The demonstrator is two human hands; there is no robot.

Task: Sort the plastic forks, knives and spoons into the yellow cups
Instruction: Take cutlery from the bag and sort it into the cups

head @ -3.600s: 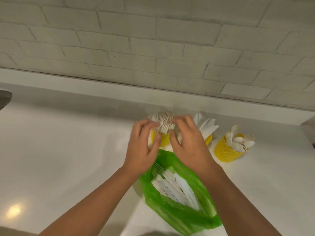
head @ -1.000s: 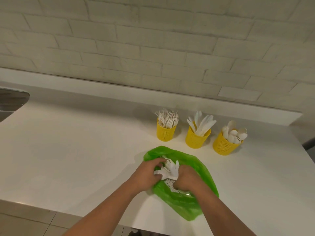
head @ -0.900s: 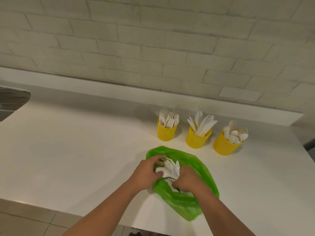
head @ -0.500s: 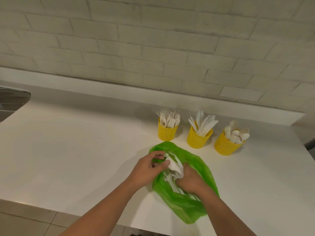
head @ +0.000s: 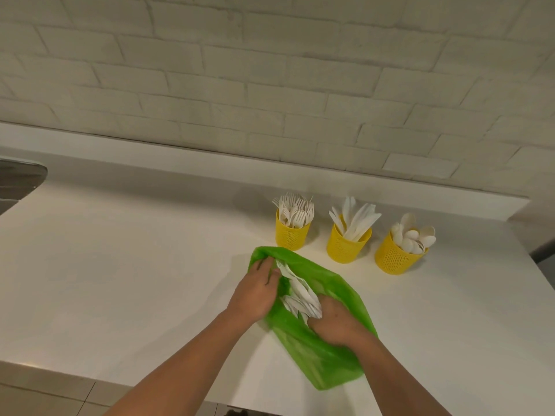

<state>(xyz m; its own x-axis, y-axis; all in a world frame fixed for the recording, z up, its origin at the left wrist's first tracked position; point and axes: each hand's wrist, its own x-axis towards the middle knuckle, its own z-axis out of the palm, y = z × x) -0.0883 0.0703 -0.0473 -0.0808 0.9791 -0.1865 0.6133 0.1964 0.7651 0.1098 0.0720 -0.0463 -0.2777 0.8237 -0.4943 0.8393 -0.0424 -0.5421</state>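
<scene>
Three yellow mesh cups stand in a row near the back of the white counter: the left cup [head: 290,235] holds forks, the middle cup [head: 347,245] holds knives, the right cup [head: 396,257] holds spoons. In front of them lies a green plastic bag [head: 324,349] with a bundle of white cutlery [head: 300,291] showing in its mouth. My left hand [head: 255,291] pinches the bag's left rim and touches the upper end of the bundle. My right hand [head: 333,321] is inside the bag, closed around the bundle's lower end.
The white counter [head: 135,280] runs left to a metal sink edge [head: 18,178] and ends at a brick wall [head: 270,79] with a low ledge. The counter's front edge lies just below my forearms.
Both hands left the fork cup and went down into the green bag. Over the last second they gathered the loose cutlery into a tighter bundle, and the bag stretched toward the front right.
</scene>
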